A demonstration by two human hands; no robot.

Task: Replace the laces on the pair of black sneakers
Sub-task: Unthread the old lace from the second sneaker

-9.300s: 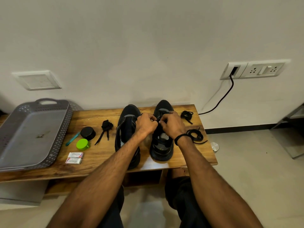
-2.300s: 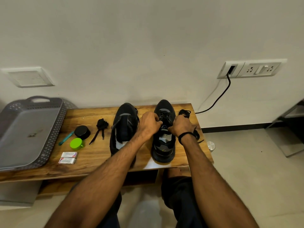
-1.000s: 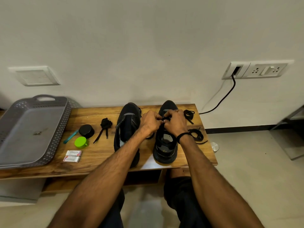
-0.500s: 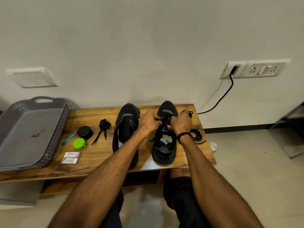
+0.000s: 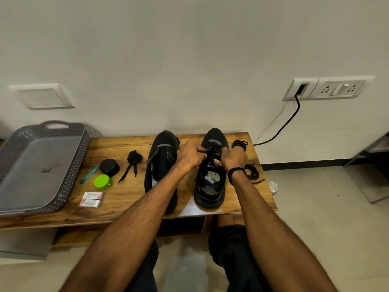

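Change: since one second ago the right hand [image 5: 233, 158] has drawn off toward 3 o'clock, parting from the left hand [image 5: 190, 153], which it then met over the lacing; sneakers and small goods lie as before.
Left hand: fingers curled, pinching the lace [image 5: 210, 150] at the throat of the right-side sneaker [image 5: 210, 192].
Right hand: fingers curled on the same lace at the 3 o'clock side of the throat; black wristband [image 5: 235, 171] on the wrist.
Right-side sneaker: black, upright on its sole, toe to 12 o'clock, toward the 3 o'clock end of the wooden bench [image 5: 126, 194]; lace crosses near the toe end of the throat.
Left-side sneaker [image 5: 161, 163]: black, just beside the first at its 9 o'clock, toe to 12 o'clock, heel hidden behind the left forearm.
Spare laces: far bundle [image 5: 240, 143] at 1 o'clock of the right-side sneaker, near the bench's back edge; loose coil [image 5: 252, 174] at its 3 o'clock, just beside the right wrist; tied bundle [image 5: 132, 160] at 9 o'clock of the left-side sneaker.
Small goods, 9 o'clock of the tied bundle: black round lid [image 5: 109, 167]; green cap [image 5: 102, 182] at its 6 o'clock; teal tool [image 5: 89, 174] at its 8 o'clock; two white boxes [image 5: 92, 196], side by side, nearest the front edge.
Tray [image 5: 71, 171]: grey, perforated wall, handle at 12 o'clock, on the bench's 9 o'clock end.
Wall: blank plate [image 5: 42, 96] at 10 o'clock; socket plate [image 5: 328, 89] at 2 o'clock, black cable [image 5: 288, 123] running down from it toward the bench.
Floor: round metal piece [image 5: 273, 187] just off the bench's 3 o'clock edge.
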